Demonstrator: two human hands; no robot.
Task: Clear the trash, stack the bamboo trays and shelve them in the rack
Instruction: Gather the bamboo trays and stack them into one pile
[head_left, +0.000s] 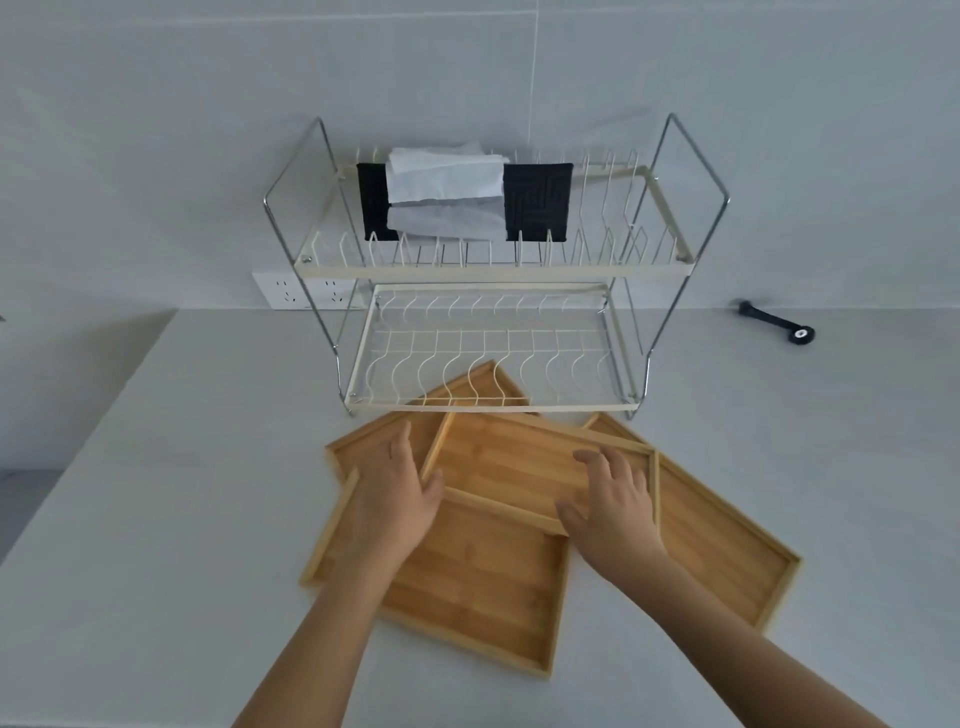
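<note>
Bamboo trays are lying fanned across the counter (156, 519) in the lower middle of the frame, overlapping just below the wire rack (488, 364). I am bracketing the top tray (519, 467) from both short ends: my left hand (400, 493) is pressing flat against its left rim, and my right hand (608, 499) is draping over its right end, fingers spread wide and thumb at the near edge. Neither is closing on anything yet. I judge this placing is for squaring the tray over the near tray (467, 587). Its long axis is running left to right, tilting slightly down toward the right of the frame. The right tray (727, 545) is angling toward the lower right; the far tray (467, 389) is poking under the rack. White paper (447, 176) is sitting on a black mat (537, 200) at upper centre, likely the trash.
</note>
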